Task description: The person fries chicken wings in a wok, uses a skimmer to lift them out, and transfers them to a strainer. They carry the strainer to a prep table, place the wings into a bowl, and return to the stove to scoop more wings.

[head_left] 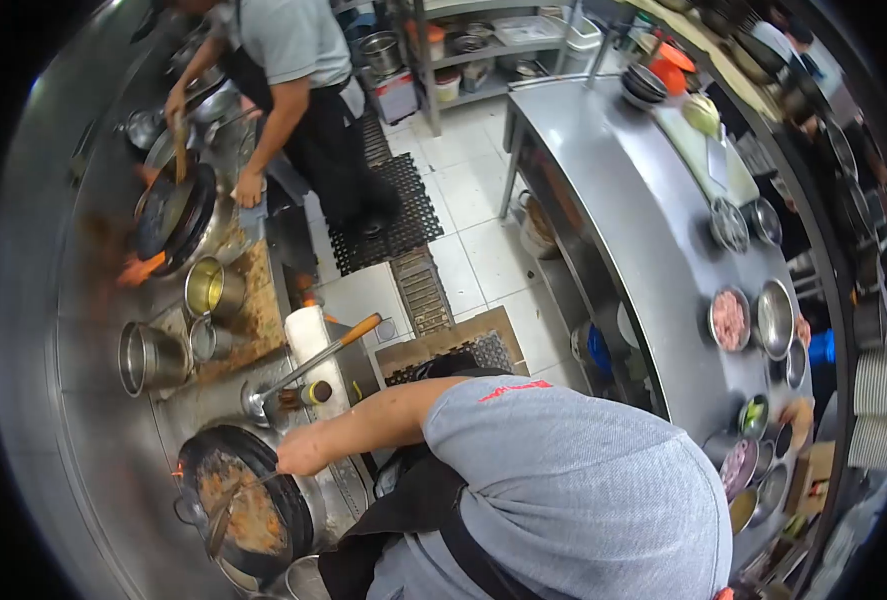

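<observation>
The orange-brown food (263, 520) lay loose and uneven inside a round, dark wok (298, 500) on the stove. It had been put in the wok but not dished out; doneness could not be judged. The right hand (303, 450) was at the wok's rim, its fingers drawn in, apparently around the thin handle of a utensil (220, 522) dipping into the food. The left hand was out of view; its fingers could not be assessed. Just beside were a smooth metal ladle (255, 404) and a folded white cloth (308, 337). Farther off, a co-worker (288, 50) attended a second wok (203, 215).
</observation>
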Motion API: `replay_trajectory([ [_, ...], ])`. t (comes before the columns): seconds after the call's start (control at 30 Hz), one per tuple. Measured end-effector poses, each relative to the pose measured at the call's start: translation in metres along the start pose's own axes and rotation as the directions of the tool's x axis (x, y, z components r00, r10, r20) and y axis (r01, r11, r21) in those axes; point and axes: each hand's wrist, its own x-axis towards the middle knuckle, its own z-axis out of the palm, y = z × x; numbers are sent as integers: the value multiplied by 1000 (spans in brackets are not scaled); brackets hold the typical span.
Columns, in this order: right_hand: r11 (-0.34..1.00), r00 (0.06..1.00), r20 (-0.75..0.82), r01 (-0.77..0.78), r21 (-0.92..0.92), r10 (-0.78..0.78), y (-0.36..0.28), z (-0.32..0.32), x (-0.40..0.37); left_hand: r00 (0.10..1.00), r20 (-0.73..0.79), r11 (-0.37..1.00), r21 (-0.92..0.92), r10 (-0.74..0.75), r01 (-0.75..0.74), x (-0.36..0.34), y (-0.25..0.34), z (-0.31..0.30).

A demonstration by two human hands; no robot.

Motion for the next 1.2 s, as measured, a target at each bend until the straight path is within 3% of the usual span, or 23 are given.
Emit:
replay_trajectory([
  [0.13,997,993,86,81,-10,-80,-20,-15,-13,999,-12,999,-3,52,-52,1,12,-17],
  [0.3,999,965,259,29,12,-32,-30,23,16,998,-52,998,-50,36,-38,-28,-15,-8],
  [0.33,993,981,192,-33,115,11,-37,16,14,998,-63,998,-53,21,-24,-38,-32,-1],
  [0.4,992,957,291,-31,126,-7,-31,32,35,998,-70,1000,-20,-6,4,-60,-65,29],
  [0.43,979,971,239,-54,198,5,-30,43,44,996,-88,1000,-16,-28,27,-78,-85,52],
  [0.47,982,993,92,53,181,-70,-18,71,55,993,-101,998,-6,-55,55,-94,-100,78],
  [0.5,995,975,212,47,87,-65,-16,75,73,989,-116,996,-20,-93,91,-111,-111,106],
  [0.53,995,974,224,-3,100,-20,-17,83,84,982,-128,989,-57,-142,135,-126,-120,133],
  [0.57,1000,956,293,0,17,-5,-35,67,90,955,-154,951,-223,-252,215,-136,-125,160],
  [0.63,994,979,183,96,-45,-87,-29,87,106,871,-170,733,-626,-461,265,-145,-147,204],
  [0.67,993,983,173,72,-90,-55,-44,75,110,851,-179,690,-676,-494,259,-158,-136,211],
  [0.7,989,979,191,90,-114,-67,-36,76,117,829,-279,747,-625,-485,226,-185,-111,208],
  [0.77,990,993,69,103,-93,-97,-21,75,127,800,-456,886,-423,-390,191,-201,-98,222],
  [0.8,999,994,105,4,-42,0,-34,52,126,823,-417,859,-487,-386,156,-201,-110,253],
  [0.83,999,997,66,32,7,-32,-8,58,142,847,-379,828,-547,-373,120,-198,-115,273],
  [0.87,993,998,19,68,-93,-66,-19,37,144,908,-254,924,-280,-332,259,-218,-83,255],
  [0.9,989,997,1,80,-122,-81,-16,27,155,865,-70,743,-550,-497,382,-207,-82,288],
  [0.93,981,996,-22,82,-178,-87,-17,16,164,801,158,473,-735,-578,486,-193,-86,324],
  [0.97,963,995,-19,93,-251,-101,-21,6,172,827,172,585,-631,-535,510,-195,-86,339],
  [1.0,942,994,-15,99,-320,-110,-25,-1,180,883,128,763,-458,-451,456,-198,-85,345],
  [1.03,941,993,-15,105,-321,-116,-26,-3,187,917,113,854,-337,-382,397,-199,-85,349],
  [1.13,868,993,67,120,-481,-100,-24,-3,201,973,49,969,-89,-226,230,-195,-95,340],
  [1.2,801,980,179,179,-571,-91,-15,7,204,996,-72,981,184,-44,57,-190,-106,325],
])
